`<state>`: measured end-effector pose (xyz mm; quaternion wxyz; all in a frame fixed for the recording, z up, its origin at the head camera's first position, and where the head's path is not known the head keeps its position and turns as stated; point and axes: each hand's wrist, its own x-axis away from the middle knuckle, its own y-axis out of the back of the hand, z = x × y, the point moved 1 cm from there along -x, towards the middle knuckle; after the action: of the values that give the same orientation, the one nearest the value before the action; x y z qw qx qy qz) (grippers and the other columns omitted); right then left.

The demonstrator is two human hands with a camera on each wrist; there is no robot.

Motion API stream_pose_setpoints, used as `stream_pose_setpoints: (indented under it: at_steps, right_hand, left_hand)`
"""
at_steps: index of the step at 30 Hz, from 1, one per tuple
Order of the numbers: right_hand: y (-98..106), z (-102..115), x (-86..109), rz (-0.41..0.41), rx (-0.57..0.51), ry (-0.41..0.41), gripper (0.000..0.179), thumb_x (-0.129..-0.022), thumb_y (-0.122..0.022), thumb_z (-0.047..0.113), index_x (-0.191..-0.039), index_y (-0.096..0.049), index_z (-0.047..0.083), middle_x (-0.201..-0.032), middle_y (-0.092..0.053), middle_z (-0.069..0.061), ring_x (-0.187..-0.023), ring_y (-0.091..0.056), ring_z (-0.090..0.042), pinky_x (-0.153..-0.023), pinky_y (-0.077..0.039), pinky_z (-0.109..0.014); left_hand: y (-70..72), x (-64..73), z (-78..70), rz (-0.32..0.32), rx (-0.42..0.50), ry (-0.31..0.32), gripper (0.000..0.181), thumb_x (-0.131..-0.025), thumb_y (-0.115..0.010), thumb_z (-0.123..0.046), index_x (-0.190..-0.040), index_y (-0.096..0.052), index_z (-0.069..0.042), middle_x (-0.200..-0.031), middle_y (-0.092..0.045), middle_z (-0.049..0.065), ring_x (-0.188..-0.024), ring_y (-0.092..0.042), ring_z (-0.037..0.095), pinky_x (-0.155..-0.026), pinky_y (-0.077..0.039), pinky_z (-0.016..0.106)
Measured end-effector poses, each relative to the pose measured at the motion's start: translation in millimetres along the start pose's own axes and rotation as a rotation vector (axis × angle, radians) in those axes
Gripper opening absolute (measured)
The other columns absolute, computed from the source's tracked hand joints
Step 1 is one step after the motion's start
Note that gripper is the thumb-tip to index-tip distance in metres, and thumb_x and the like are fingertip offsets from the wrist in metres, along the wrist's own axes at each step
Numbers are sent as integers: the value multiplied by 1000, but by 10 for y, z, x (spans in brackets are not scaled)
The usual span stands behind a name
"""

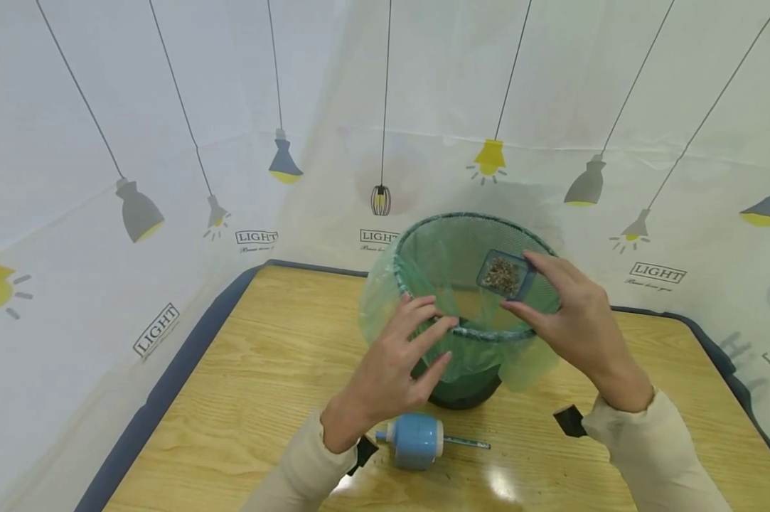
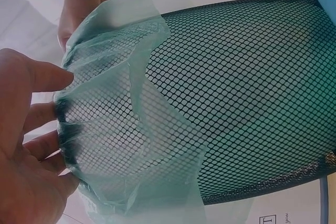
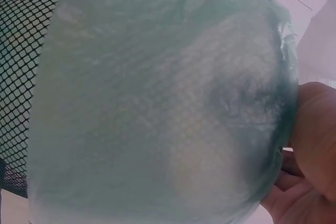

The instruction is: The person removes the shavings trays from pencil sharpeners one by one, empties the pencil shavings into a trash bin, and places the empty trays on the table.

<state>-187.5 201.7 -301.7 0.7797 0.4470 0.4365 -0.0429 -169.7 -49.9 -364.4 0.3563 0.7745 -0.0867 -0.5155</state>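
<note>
A dark green mesh bin (image 1: 464, 395), lined with a thin green plastic bag (image 1: 378, 299), stands on the table. In the head view my right hand (image 1: 576, 313) pinches a small see-through blue tray (image 1: 521, 281) between thumb and fingers over the bin's mouth. Brown shavings (image 1: 503, 276) lie heaped in the tray. My left hand (image 1: 397, 355) rests its fingers over the near rim, thumb apart on the outer side. From the left wrist, those fingertips reach behind the bagged rim (image 2: 68, 129). The bag (image 3: 157, 98) hides the tray from the right wrist camera.
Close to my left wrist a blue pencil sharpener (image 1: 416, 441) lies on the wooden table (image 1: 263, 355), a thin pencil (image 1: 468, 442) sticking out to its right. Small dark specks are scattered near it. White sheeting (image 1: 333, 213) printed with lamps hangs behind the table.
</note>
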Motion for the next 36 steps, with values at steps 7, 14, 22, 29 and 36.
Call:
stream_pose_setpoints:
  at_steps: [7,14,22,29,36]
  right_hand:
    - [-3,31,-10,-7,19,27,76,-67,-90,3,-135,-56,-4,-126,-62,-24,-113,-61,-42,-88,-52,-54]
    - [0,52,-25,20,25,37,74,-69,-89,1,-135,-55,-4,-126,-60,-25,-115,-58,-42,-89,-51,-56]
    - [-10,45,-27,35,63,72,76,-69,-88,0,-136,-54,-5,-129,-58,-24,-118,-55,-41,-92,-49,-54]
    - [-17,43,-39,46,91,93,77,-69,-87,-1,-138,-52,-6,-134,-55,-24,-121,-53,-40,-93,-49,-54]
    - [-7,59,-60,65,115,131,79,-69,-87,-3,-140,-51,-5,-137,-53,-21,-122,-52,-38,-93,-50,-51]
  left_hand:
    - [-2,-4,2,-3,5,2,40,-94,-68,-18,-132,-60,-9,-131,-56,10,-136,-45,30,-119,-23,53]
    - [-20,-7,22,-15,6,-9,40,-93,-68,-16,-131,-60,-8,-131,-56,11,-135,-46,31,-119,-23,53]
    - [-21,-10,31,-18,2,-14,41,-92,-69,-16,-131,-60,-8,-131,-56,11,-136,-44,28,-119,-24,52]
    - [-18,-21,43,-31,-1,-22,41,-92,-69,-16,-130,-61,-6,-129,-57,11,-135,-45,28,-119,-25,52]
    - [-32,-22,58,-33,-11,-29,41,-92,-69,-16,-131,-60,-7,-129,-57,11,-135,-45,28,-118,-26,52]
